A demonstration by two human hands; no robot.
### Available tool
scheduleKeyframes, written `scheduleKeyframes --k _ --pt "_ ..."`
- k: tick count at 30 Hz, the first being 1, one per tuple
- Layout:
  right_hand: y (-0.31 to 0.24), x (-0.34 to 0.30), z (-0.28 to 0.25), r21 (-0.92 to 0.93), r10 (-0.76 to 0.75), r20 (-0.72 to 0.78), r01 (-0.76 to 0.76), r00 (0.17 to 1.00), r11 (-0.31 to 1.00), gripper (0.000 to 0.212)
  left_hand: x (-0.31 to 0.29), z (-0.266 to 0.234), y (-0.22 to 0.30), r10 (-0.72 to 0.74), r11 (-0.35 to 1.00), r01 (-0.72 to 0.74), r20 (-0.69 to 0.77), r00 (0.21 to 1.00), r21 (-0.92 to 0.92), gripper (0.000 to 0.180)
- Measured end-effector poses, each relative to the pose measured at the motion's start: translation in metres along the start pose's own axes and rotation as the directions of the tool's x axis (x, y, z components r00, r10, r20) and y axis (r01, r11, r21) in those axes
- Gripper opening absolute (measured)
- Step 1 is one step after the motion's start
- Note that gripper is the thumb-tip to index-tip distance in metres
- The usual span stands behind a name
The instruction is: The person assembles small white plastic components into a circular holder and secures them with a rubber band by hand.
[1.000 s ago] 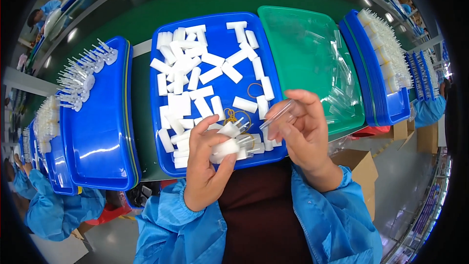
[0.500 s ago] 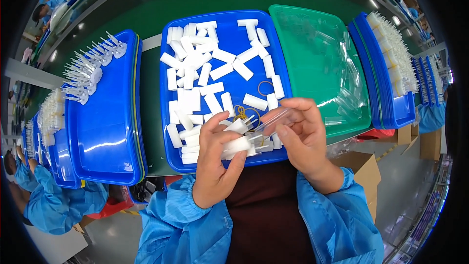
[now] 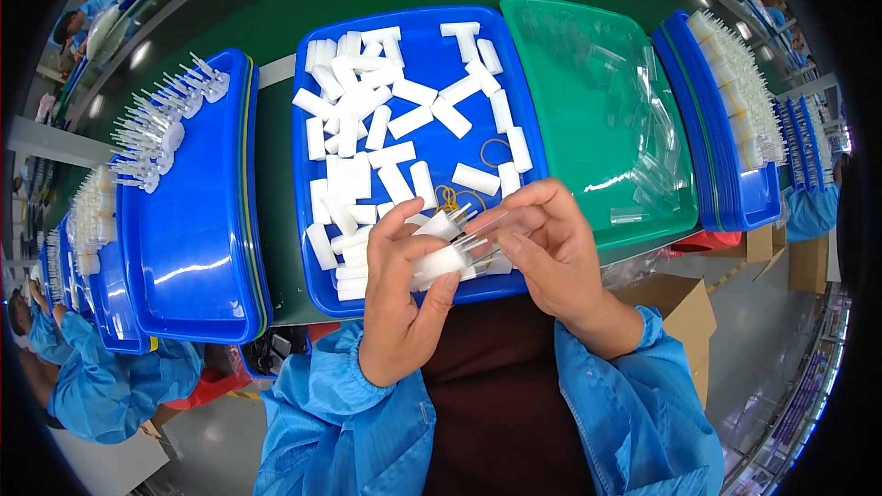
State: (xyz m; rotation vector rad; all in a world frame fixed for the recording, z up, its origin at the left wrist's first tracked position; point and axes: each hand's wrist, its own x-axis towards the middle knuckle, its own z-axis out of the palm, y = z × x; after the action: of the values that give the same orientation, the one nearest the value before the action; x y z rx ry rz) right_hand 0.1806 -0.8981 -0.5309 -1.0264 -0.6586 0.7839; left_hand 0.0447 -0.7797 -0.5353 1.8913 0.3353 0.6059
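In my left hand (image 3: pixel 404 294) are white cylinders (image 3: pixel 439 264) with thin prongs sticking out toward the right; the fingers are closed round them. My right hand (image 3: pixel 556 257) pinches a clear plastic tube (image 3: pixel 496 223) between thumb and fingers. The tube's left end meets the prongs; how far they overlap is hard to make out. Both hands are over the near edge of a blue tray (image 3: pixel 303 165). Many loose white cylinders (image 3: pixel 413 122) lie in that tray, along with yellow rubber bands (image 3: pixel 448 198).
To the right, a green tray (image 3: pixel 560 129) holds clear tubes (image 3: pixel 657 165). Stacked blue trays (image 3: pixel 188 266) at left carry white pronged pieces (image 3: pixel 152 142). More filled blue trays (image 3: pixel 703 147) stand far right. A cardboard box (image 3: pixel 675 312) sits below the table. Co-workers in blue sleeves (image 3: pixel 119 386) work at left.
My right hand has shifted slightly left, bringing the clear tube closer to the prongs. My left hand keeps its grip, and the whole view has shifted a little.
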Motion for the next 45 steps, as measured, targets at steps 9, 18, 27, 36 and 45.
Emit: scheduleKeyframes --k 9,18,27,36,45 --pt "0.002 -0.002 -0.004 0.093 0.074 0.019 -0.076 0.997 0.993 0.018 0.000 0.001 0.000 -0.025 1.000 0.024 -0.023 0.999 -0.016 0.023" --pt "0.007 -0.003 -0.004 0.069 0.003 0.017 -0.004 1.000 0.998 0.019 0.001 0.001 0.000 -0.016 1.000 0.015 -0.018 1.000 -0.026 0.024" --pt "0.010 -0.004 -0.003 0.142 -0.056 0.048 0.049 0.997 0.989 0.026 -0.001 0.001 -0.001 -0.046 0.994 0.042 -0.039 0.998 -0.103 0.024" --pt "0.010 -0.005 -0.002 0.045 -0.109 0.075 0.106 0.991 0.993 0.024 0.001 0.001 -0.002 -0.017 0.996 0.011 -0.066 0.998 -0.088 0.021" --pt "0.010 -0.010 0.005 0.010 -0.146 0.060 0.145 0.987 0.989 0.025 -0.002 0.000 -0.002 0.018 0.993 -0.025 -0.060 0.998 -0.113 0.013"
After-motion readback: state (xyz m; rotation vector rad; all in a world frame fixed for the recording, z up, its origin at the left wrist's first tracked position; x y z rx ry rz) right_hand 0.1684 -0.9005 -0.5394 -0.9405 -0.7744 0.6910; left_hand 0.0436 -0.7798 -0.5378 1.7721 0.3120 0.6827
